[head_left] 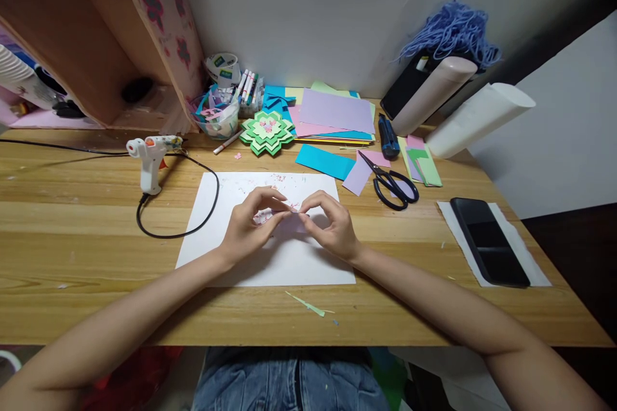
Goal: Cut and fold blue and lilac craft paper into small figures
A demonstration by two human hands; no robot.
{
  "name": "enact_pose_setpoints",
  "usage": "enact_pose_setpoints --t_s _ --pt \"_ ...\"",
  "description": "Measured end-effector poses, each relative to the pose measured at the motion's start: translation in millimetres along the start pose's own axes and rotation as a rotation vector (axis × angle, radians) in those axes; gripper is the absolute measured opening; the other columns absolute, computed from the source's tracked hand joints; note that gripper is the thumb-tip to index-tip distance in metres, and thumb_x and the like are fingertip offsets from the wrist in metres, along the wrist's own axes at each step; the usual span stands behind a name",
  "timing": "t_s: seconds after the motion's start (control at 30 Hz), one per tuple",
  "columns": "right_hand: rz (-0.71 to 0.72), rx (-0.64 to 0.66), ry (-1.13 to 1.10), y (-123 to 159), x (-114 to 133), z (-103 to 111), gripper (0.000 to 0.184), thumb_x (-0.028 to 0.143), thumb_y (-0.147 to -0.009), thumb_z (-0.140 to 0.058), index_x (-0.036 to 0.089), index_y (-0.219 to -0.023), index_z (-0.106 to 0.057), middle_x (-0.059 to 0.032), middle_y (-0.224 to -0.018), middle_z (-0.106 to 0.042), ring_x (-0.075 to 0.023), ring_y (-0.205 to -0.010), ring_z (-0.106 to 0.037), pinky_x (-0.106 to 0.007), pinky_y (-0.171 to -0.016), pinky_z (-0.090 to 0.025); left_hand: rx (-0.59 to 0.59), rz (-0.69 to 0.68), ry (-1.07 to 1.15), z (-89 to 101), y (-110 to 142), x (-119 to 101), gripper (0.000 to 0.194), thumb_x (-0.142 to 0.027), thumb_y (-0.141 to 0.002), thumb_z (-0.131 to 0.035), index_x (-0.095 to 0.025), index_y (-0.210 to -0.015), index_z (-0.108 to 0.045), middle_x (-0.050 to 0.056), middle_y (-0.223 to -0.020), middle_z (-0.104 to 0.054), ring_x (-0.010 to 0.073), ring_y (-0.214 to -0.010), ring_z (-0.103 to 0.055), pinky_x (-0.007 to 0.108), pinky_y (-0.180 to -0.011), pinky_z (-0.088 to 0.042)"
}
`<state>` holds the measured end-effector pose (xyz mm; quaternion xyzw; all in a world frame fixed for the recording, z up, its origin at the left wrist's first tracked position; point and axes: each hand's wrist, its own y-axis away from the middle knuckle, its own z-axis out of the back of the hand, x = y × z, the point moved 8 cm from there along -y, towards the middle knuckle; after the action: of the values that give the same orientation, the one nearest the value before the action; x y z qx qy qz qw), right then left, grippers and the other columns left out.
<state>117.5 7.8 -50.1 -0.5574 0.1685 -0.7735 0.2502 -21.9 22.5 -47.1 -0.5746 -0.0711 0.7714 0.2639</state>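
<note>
Over a white sheet of paper, my left hand and my right hand meet, fingertips almost touching. Thumb and fingers of each hand pinch a small piece of pale lilac paper, much of it hidden by the fingers. Reddish and pink paper bits are scattered on the sheet behind and beneath the hands. Beyond the sheet lies a layered green paper flower with a pink centre. Black-handled scissors rest to the right, partly on lilac paper strips.
A white glue gun stands at left, its black cable looping onto the sheet. Coloured paper sheets, a tub of scraps and a blue utility knife lie behind. A phone is at right.
</note>
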Motion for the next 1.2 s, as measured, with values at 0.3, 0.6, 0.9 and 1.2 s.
enact_pose_setpoints --t_s 0.3,0.6,0.9,1.2 --pt "-0.171 0.080 -0.098 1 -16 -7 0.010 0.025 -0.081 -0.061 0.019 -0.090 -0.060 -0.0023 -0.082 -0.060 -0.0143 -0.077 -0.057 -0.029 -0.071 -0.045 0.122 0.348 0.084 -12.9 6 29 0.029 -0.026 -0.073 -0.068 -0.018 -0.099 -0.060 0.005 -0.091 -0.067 0.0138 -0.069 -0.062 0.025 -0.059 -0.049" --pt "-0.362 0.112 -0.237 4 -32 -13 0.016 0.031 -0.083 -0.059 0.018 -0.074 -0.057 0.0003 -0.072 -0.057 -0.0121 -0.069 -0.053 -0.026 -0.066 -0.042 0.135 0.494 0.181 -18.2 8 35 0.022 -0.035 -0.078 -0.061 -0.014 -0.080 -0.065 0.002 -0.073 -0.063 0.0108 -0.062 -0.053 0.022 -0.055 -0.039" --pt "-0.530 0.037 -0.422 4 -49 -14 0.018 0.033 -0.079 -0.062 0.017 -0.076 -0.056 0.0032 -0.064 -0.053 -0.0080 -0.052 -0.051 -0.022 -0.050 -0.041 0.157 0.610 0.303 -22.2 10 43 0.028 -0.041 -0.078 -0.059 -0.014 -0.085 -0.060 0.003 -0.073 -0.063 0.0118 -0.058 -0.059 0.024 -0.054 -0.045" --pt "-0.627 -0.014 -0.555 6 -58 -17 0.030 0.033 -0.072 -0.069 0.021 -0.090 -0.048 0.0034 -0.070 -0.060 -0.0110 -0.060 -0.061 -0.025 -0.059 -0.052 -0.041 0.543 0.299 -4.9 3 48 0.025 -0.035 -0.074 -0.066 -0.013 -0.083 -0.059 0.002 -0.066 -0.062 0.0134 -0.059 -0.061 0.025 -0.059 -0.050"
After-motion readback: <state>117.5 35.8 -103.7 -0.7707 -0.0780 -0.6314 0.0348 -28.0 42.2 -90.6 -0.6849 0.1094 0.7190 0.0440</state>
